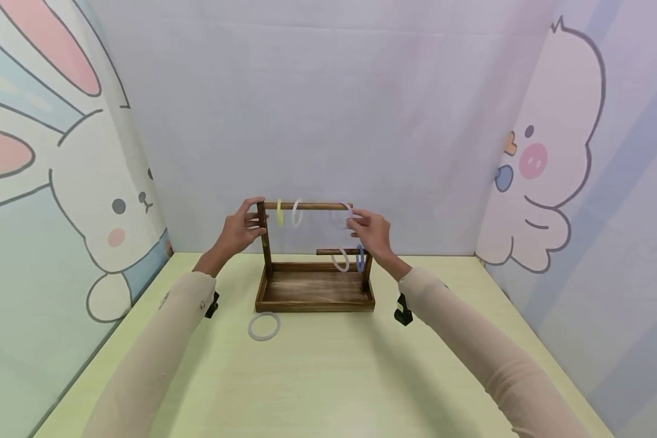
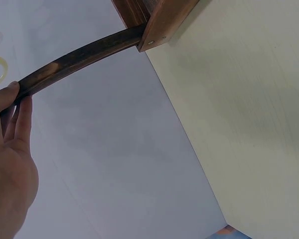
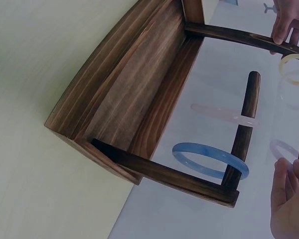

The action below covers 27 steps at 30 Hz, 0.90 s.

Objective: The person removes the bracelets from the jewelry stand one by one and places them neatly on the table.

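Observation:
My left hand (image 1: 238, 231) grips the upper end of the left post of a dark wooden display rack (image 1: 314, 306), its thumb on one side and fingers on the other. At the right end of the top bar, my right hand (image 1: 373, 232) pinches a lilac bangle (image 3: 284, 145); whether the bar runs through it is hard to tell. A yellow bangle (image 1: 280, 214) and a whitish bangle (image 1: 293, 216) hang on the top bar, towards the left. From the shorter lower bar hang a pale pink bangle (image 3: 224, 113) and a blue bangle (image 3: 207, 148).
A pale greyish bangle (image 1: 249, 327) lies flat on the light yellow table (image 1: 328, 377), in front of the rack's left corner. Behind the rack stands a pale wall (image 1: 328, 121), with cartoon-printed walls on both sides.

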Available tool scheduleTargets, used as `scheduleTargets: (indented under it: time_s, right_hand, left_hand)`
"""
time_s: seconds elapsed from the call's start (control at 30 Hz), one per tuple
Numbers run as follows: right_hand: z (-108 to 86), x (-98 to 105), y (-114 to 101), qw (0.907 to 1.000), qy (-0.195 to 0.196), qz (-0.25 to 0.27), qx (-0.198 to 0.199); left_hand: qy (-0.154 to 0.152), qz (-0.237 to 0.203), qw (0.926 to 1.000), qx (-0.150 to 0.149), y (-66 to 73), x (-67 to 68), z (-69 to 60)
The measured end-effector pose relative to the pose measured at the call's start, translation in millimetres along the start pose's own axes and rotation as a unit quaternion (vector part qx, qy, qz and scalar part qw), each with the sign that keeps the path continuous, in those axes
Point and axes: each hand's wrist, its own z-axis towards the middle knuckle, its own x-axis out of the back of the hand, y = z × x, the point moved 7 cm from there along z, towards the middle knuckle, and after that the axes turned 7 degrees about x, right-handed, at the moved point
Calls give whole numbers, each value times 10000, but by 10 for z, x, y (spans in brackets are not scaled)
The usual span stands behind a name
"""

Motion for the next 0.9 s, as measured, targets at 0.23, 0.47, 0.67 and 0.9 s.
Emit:
scheduleTargets:
  time_s: [0.23,0.47,0.67,0.9]
  right_hand:
    - [18,39,48,9999,6,69,-87]
    - [40,98,105,9997,38,75,-234]
    - [34,157,99,9994,52,145,-320]
    - [12,215,104,9993,171,143,-294]
  left_hand:
    - [-6,-37,10000,43,34,13,-18]
    - [-42,-27,10000,63,46,-1,-12]
    - [-19,-39,10000,70,46,6,-4]
    - [-27,-57,10000,24,44,12,-7]
